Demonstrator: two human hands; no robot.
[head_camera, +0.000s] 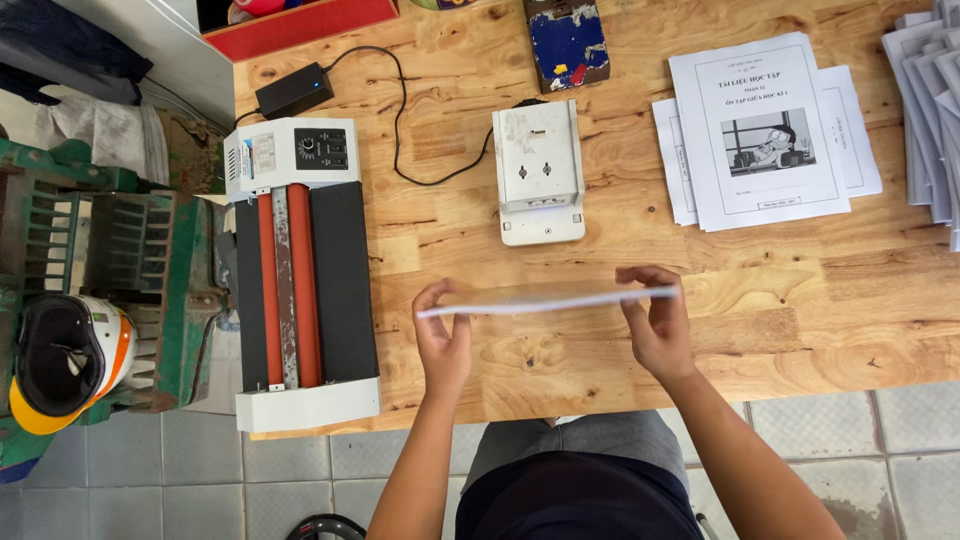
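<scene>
Both hands, left hand (443, 338) and right hand (655, 322), pinch 1 paper stack (545, 297) edge-on above table (800, 310).

Bright, even daylight, soft shadows under the hands, sharp focus, slight wide-angle bending at the edges.

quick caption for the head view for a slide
Left hand and right hand hold a thin paper stack edge-on above a wooden table.

Laminator (300, 270), stapler (540, 172), booklets (762, 130), helmet (65, 358)
</scene>
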